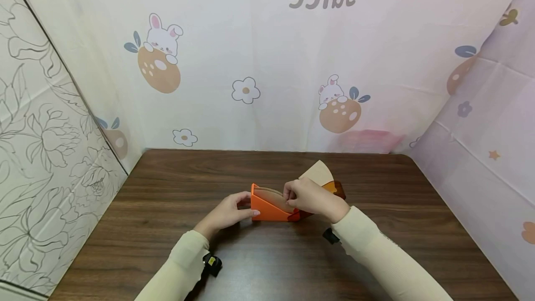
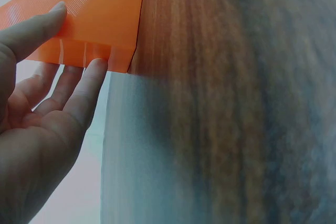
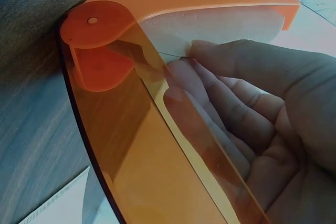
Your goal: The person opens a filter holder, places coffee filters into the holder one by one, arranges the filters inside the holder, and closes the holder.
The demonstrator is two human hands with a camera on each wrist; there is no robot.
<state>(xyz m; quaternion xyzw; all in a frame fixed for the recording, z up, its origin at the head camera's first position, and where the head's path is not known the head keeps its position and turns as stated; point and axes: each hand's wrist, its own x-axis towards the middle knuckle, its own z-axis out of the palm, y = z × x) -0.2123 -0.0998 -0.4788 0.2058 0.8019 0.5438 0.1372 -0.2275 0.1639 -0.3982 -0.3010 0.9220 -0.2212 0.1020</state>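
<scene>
An orange holder [image 1: 269, 209] stands on the table with brown paper filters inside it. My left hand [image 1: 227, 210] grips its left end, thumb on the front face and fingers at the end wall, as the left wrist view shows of the holder [image 2: 100, 14]. At the holder's right side, my right hand [image 1: 311, 195] pinches the edge of the paper [image 3: 220, 24] between thumb and index finger. The amber see-through lid [image 3: 142, 129] is swung out to the right on its round hinge [image 3: 94, 24], partly in front of the right fingers.
Behind the right hand a fan-shaped paper filter [image 1: 319, 173] stands out at the lid. The dark wooden table [image 1: 167, 175] meets a printed curtain [image 1: 251, 124] at its back edge.
</scene>
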